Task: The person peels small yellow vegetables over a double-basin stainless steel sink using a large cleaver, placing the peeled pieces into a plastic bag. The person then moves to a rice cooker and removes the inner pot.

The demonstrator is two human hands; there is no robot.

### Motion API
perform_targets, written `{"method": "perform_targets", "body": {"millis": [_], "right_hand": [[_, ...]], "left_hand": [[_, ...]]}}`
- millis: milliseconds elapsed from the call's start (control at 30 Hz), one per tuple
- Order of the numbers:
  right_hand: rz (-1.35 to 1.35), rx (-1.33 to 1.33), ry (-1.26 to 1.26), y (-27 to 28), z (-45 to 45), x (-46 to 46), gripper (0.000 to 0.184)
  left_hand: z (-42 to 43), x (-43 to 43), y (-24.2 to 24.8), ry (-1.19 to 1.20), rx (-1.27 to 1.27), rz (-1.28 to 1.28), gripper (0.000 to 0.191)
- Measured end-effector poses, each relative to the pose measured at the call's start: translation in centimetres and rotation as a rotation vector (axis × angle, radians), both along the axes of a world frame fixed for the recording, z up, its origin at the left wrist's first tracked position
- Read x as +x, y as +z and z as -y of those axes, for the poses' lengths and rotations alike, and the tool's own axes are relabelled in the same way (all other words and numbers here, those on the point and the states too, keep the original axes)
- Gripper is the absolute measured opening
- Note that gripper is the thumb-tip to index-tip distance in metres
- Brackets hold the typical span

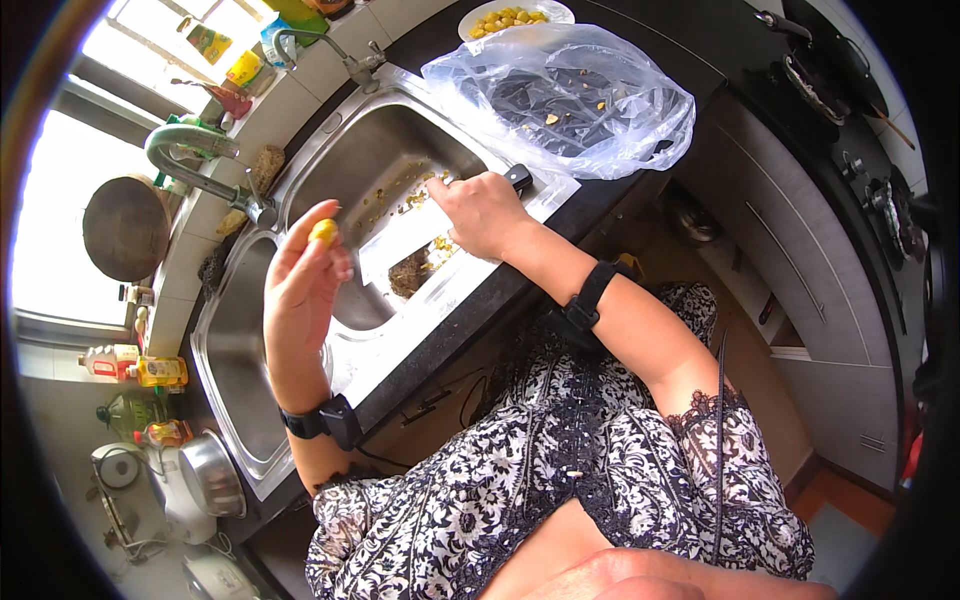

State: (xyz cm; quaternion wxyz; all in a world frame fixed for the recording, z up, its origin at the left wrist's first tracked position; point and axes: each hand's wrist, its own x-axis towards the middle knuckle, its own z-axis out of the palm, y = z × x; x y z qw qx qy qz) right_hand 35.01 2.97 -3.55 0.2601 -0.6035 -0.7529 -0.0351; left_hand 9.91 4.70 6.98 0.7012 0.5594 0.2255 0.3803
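Observation:
My left hand [306,274] is raised over the divider between the two sink basins, with a small yellow piece of food [323,232] held at its fingertips. A knife with a wide blade [405,234] and a black handle [518,177] is in my right hand [481,214], over the right basin. The blade points left, towards my left hand, and does not touch the yellow piece. Yellow scraps [414,196] lie about the bottom of the steel basin [330,180]. A brown, rough lump [408,276], whose kind I cannot tell, shows below the blade.
A clear plastic bag [562,97] with a few scraps lies on the counter right of the sink, against a white plate [559,11] of yellow pieces [506,21]. Two faucets [259,210] rise behind the basins. A metal pot [214,472] and several bottles stand at left.

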Motion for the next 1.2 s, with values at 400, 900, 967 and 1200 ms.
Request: {"method": "perform_targets", "body": {"millis": [400, 900, 967, 1200], "right_hand": [[0.037, 0.001, -0.04, -2.1, -1.0, -3.6, 0.028], [-0.12, -0.835, -0.048, 3.0, -5.0, -9.2, 0.034], [-0.356, -0.711, -0.077, 2.6, -3.8, -10.2, 0.035], [-0.548, -0.13, 0.134, 3.2, 0.0, -15.2, 0.019]], "left_hand": [[-3.2, -9.8, -8.1, 0.334, -0.045, 0.416, 0.04], [-1.7, -14.1, -9.7, 0.4, -0.014, 0.293, 0.04], [-1.0, -15.0, -9.3, 0.382, -0.007, 0.293, 0.038], [0.6, -16.1, -9.2, 0.316, -0.011, 0.298, 0.037]]}}
